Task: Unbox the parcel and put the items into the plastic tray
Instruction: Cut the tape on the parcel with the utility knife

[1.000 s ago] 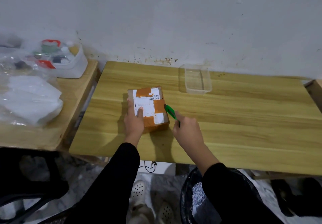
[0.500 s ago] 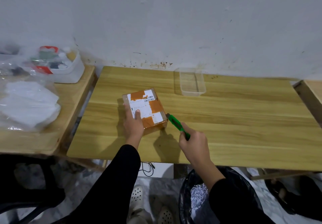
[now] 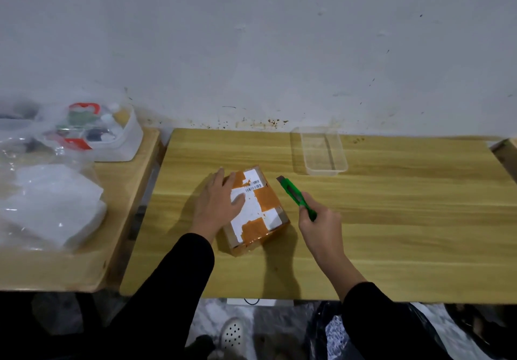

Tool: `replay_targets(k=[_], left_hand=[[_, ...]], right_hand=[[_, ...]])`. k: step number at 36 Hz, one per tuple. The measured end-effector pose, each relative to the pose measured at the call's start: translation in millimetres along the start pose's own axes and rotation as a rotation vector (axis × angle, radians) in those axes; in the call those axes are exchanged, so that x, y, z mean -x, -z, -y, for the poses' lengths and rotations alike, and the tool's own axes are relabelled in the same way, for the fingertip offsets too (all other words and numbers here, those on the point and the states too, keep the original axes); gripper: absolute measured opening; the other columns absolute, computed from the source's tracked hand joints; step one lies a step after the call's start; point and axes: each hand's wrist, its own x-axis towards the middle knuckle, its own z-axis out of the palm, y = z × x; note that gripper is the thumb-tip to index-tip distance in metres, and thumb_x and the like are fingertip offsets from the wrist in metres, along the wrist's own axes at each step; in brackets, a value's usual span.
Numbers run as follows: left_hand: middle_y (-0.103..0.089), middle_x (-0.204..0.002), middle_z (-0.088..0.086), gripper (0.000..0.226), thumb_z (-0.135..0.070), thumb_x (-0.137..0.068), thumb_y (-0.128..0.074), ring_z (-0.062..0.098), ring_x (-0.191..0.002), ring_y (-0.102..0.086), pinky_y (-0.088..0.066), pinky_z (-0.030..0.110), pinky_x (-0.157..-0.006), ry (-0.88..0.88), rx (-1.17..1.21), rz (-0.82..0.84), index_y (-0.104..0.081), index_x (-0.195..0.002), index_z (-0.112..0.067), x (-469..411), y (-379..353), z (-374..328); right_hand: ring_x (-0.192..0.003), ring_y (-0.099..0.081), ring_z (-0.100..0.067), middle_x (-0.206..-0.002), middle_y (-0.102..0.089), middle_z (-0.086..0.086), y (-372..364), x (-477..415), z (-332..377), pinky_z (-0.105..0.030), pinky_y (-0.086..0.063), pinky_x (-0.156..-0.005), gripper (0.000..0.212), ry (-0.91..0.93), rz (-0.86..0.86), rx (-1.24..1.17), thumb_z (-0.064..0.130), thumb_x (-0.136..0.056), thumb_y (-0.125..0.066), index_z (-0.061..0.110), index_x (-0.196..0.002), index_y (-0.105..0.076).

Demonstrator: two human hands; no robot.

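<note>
A cardboard parcel [image 3: 256, 210] is positioned on the wooden table [image 3: 391, 233], near its front-left area, turned at an angle to the table edge. The parcel is sealed with orange-brown tape, and a white shipping label with a barcode is affixed to its top face. No opening in the parcel is visible, and its contents cannot be determined.

The left hand [image 3: 216, 205] is laid flat on the top and left side of the parcel, with the fingers spread and extended across the label. The right hand [image 3: 321, 224] is held just to the right of the parcel, apart from it. A green utility knife [image 3: 295, 196] is gripped in this hand, the fingers being curled tightly around the lower part of the handle. The blade end is pointed away from the person, toward the wall, and is located beside the far right corner of the parcel.

A clear plastic tray [image 3: 340, 161] is placed at the back of the table, close to the wall [image 3: 279, 52] and well apart from the parcel. Nothing is contained in it.

On the adjacent side table [image 3: 84, 261] to the left, a white tub [image 3: 131, 141] holding assorted small items is seen beneath a clear plastic bag [image 3: 42, 186] of white material; the items are too blurred to identify.
</note>
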Motion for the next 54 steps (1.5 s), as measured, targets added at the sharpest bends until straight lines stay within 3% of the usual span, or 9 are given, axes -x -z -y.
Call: replay_targets(k=[5,8,15,20,26,33,40,45,54], left_hand=[[-0.018,-0.156,0.004,0.058,-0.051,-0.097,-0.025,0.024,-0.142,-0.020,-0.020,0.039,-0.113,-0.219,-0.158,0.107,-0.004,-0.149,-0.036,-25.4,0.2,12.5],[-0.025,-0.151,0.002,0.056,-0.055,-0.096,-0.022,0.024,-0.136,-0.028,-0.026,0.039,-0.106,-0.228,-0.182,0.153,-0.003,-0.147,-0.043,-32.4,-0.4,21.1],[-0.036,-0.141,0.014,0.063,-0.061,-0.092,-0.023,0.034,-0.127,-0.036,-0.031,0.044,-0.104,0.097,-0.039,0.091,-0.005,-0.148,-0.038,-46.2,0.5,24.4],[-0.036,-0.146,0.016,0.073,-0.068,-0.088,-0.027,0.039,-0.132,-0.032,-0.031,0.048,-0.106,0.302,0.185,0.055,-0.003,-0.148,-0.034,-35.7,-4.7,22.3],[-0.046,-0.131,0.017,0.074,-0.064,-0.089,-0.030,0.031,-0.117,-0.047,-0.039,0.035,-0.082,0.373,0.277,-0.048,-0.002,-0.149,-0.031,4.6,-19.0,-6.9],[-0.039,-0.129,0.020,0.074,-0.064,-0.089,-0.033,0.033,-0.116,-0.043,-0.042,0.041,-0.091,0.422,0.453,-0.052,0.003,-0.148,-0.036,8.3,-28.7,-11.1],[-0.034,-0.132,0.018,0.072,-0.060,-0.090,-0.036,0.031,-0.113,-0.045,-0.043,0.032,-0.082,0.432,0.572,-0.061,0.003,-0.147,-0.039,8.3,-28.6,-15.2],[-0.035,-0.131,0.019,0.072,-0.063,-0.089,-0.035,0.034,-0.116,-0.043,-0.043,0.039,-0.090,0.456,0.568,-0.066,0.002,-0.147,-0.040,8.7,-29.2,-16.6],[-0.037,-0.130,0.021,0.072,-0.063,-0.089,-0.032,0.036,-0.118,-0.040,-0.040,0.043,-0.094,0.500,0.529,-0.084,0.002,-0.147,-0.039,9.2,-28.1,-21.4]], right_hand=[[-0.043,-0.039,-0.012,-0.062,-0.064,-0.011,-12.9,-17.2,9.3,-0.029,-0.037,-0.050,0.036,-0.043,-0.007,-0.033,0.012,-0.089,-0.053,0.018,-0.125,-0.057],[-0.045,-0.041,-0.013,-0.061,-0.063,-0.011,-20.2,-25.2,13.4,-0.029,-0.037,-0.051,0.037,-0.026,-0.025,-0.030,0.009,-0.088,-0.054,0.016,-0.123,-0.059],[-0.045,-0.044,-0.016,-0.062,-0.065,-0.013,-28.2,-34.9,18.7,-0.028,-0.037,-0.048,0.036,-0.037,-0.049,-0.011,0.011,-0.088,-0.055,0.017,-0.123,-0.058],[-0.041,-0.039,-0.008,-0.054,-0.054,-0.002,-29.2,-32.7,19.3,-0.020,-0.032,-0.043,0.037,-0.042,-0.043,-0.005,0.011,-0.089,-0.053,0.017,-0.125,-0.056],[-0.044,-0.042,-0.008,-0.057,-0.054,-0.005,-27.8,-27.6,17.1,-0.024,-0.035,-0.054,0.038,-0.036,-0.021,0.052,0.012,-0.090,-0.051,0.017,-0.128,-0.055],[-0.054,-0.050,-0.022,-0.061,-0.057,-0.009,-18.5,-28.7,15.2,-0.026,-0.035,-0.053,0.041,0.022,0.027,0.129,0.012,-0.091,-0.047,0.020,-0.131,-0.052],[-0.068,-0.059,-0.031,-0.075,-0.064,-0.016,-10.1,-34.1,23.7,-0.033,-0.046,-0.058,0.039,0.086,0.111,0.301,0.012,-0.092,-0.042,0.020,-0.129,-0.049],[-0.065,-0.052,-0.029,-0.081,-0.065,-0.016,-9.5,-40.6,30.2,-0.031,-0.039,-0.055,0.036,0.121,0.167,0.467,0.009,-0.091,-0.040,0.013,-0.126,-0.046],[-0.083,-0.062,-0.035,-0.092,-0.065,-0.017,-9.2,-31.7,31.4,-0.033,-0.039,-0.058,0.050,0.122,0.226,0.587,0.004,-0.090,-0.039,0.012,-0.139,-0.034]])
